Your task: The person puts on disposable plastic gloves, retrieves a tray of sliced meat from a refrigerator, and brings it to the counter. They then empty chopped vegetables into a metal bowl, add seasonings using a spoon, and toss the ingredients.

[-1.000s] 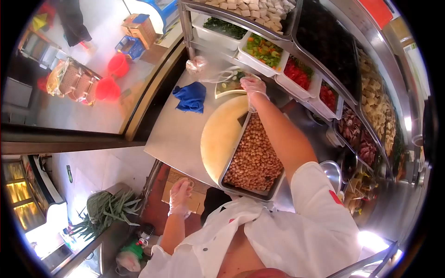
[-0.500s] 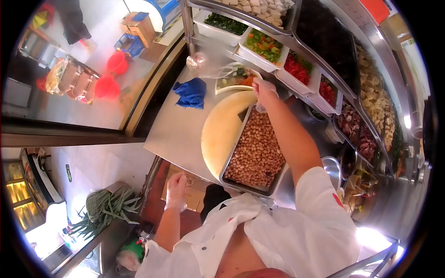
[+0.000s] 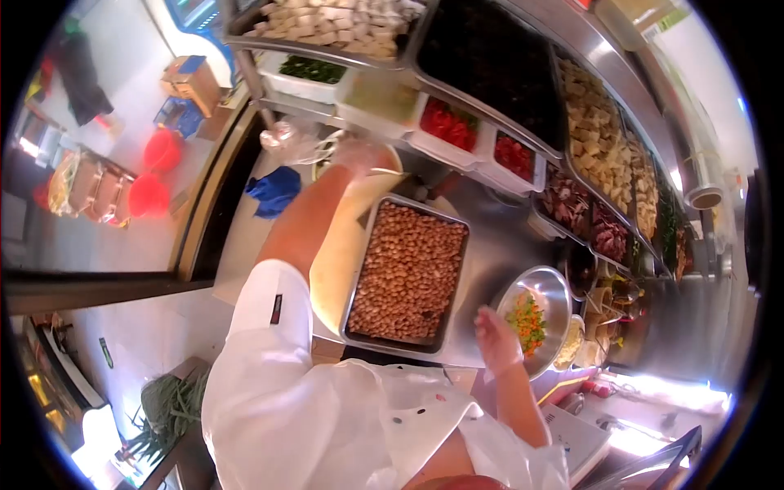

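My left hand [image 3: 359,155], in a clear plastic glove, is over a round white-rimmed bowl [image 3: 398,161] at the far end of the counter. It is blurred, so its fingers and anything in them cannot be made out. My right hand [image 3: 498,339], also gloved, is beside the steel bowl [image 3: 562,318], its fingers curled with nothing visible in them. Orange and green diced vegetables [image 3: 527,322] lie in that bowl. Between my arms, a metal tray of brown beans or nuts [image 3: 408,269] rests partly over a round yellowish board [image 3: 331,278].
A blue cloth [image 3: 275,192] and a clear plastic bag [image 3: 286,140] lie at the counter's left. Tubs of chopped red peppers [image 3: 447,122] and a pale-looking tub [image 3: 380,98] stand beneath a raised rack of trays, including white cubes [image 3: 331,26]. A window frame [image 3: 106,294] borders the left.
My left hand has reached up over the white-rimmed bowl. My right hand has left it for the steel bowl. The view has shifted right, and the diced-vegetable tub now looks pale.
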Available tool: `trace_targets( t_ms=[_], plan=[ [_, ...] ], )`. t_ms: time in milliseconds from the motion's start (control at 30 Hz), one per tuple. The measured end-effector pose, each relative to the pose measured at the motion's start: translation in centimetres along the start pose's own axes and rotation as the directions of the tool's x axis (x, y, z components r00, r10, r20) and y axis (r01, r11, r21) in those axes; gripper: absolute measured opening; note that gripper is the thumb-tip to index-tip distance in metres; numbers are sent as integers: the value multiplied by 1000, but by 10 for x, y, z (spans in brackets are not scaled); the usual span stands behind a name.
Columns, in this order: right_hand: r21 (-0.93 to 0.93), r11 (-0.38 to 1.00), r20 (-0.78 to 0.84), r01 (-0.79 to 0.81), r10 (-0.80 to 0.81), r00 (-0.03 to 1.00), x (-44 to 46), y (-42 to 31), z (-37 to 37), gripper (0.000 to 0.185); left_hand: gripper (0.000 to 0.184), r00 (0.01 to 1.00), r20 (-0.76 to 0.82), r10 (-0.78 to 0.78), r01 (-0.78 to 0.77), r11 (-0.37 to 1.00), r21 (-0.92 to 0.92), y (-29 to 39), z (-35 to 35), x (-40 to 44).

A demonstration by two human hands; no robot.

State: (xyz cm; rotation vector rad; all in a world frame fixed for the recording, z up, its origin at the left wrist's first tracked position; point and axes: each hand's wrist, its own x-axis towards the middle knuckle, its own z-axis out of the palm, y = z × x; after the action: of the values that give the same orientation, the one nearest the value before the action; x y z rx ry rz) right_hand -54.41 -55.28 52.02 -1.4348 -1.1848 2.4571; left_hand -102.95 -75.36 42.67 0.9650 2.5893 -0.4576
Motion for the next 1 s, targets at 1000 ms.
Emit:
trace_targets(
  t_ms=[1000],
  plan=[
    [-100,970,-72,220,-228,971,1,-48,-212,20,40,752,-448,-483,-201,479,-854,208,-41,-210]
  ],
)
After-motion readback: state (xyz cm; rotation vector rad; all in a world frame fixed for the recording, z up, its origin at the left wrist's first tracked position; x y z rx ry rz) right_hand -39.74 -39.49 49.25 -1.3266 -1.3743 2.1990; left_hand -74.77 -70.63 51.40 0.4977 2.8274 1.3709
